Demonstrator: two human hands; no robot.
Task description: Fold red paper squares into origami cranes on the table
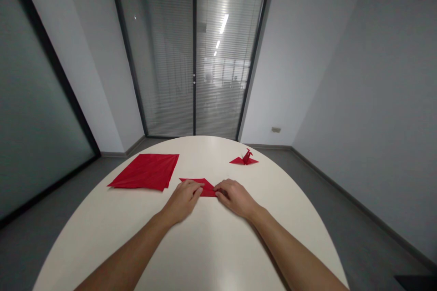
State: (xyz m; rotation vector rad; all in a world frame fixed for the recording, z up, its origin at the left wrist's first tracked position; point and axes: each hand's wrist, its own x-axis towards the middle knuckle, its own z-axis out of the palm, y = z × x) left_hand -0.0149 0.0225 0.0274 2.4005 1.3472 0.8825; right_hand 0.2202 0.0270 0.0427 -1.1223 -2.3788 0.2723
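A small folded red paper (201, 183) lies flat on the white oval table (205, 245), partly under my fingers. My left hand (183, 199) rests on its left part, fingers curled and pressing down on it. My right hand (235, 196) pinches the paper's right end with bent fingers. Both forearms reach in from the bottom edge.
A stack of red square sheets (146, 171) lies to the left of my hands. A finished red paper crane (245, 158) stands at the table's far right. Beyond the table are grey floor, white walls and a glass door with blinds (194, 54).
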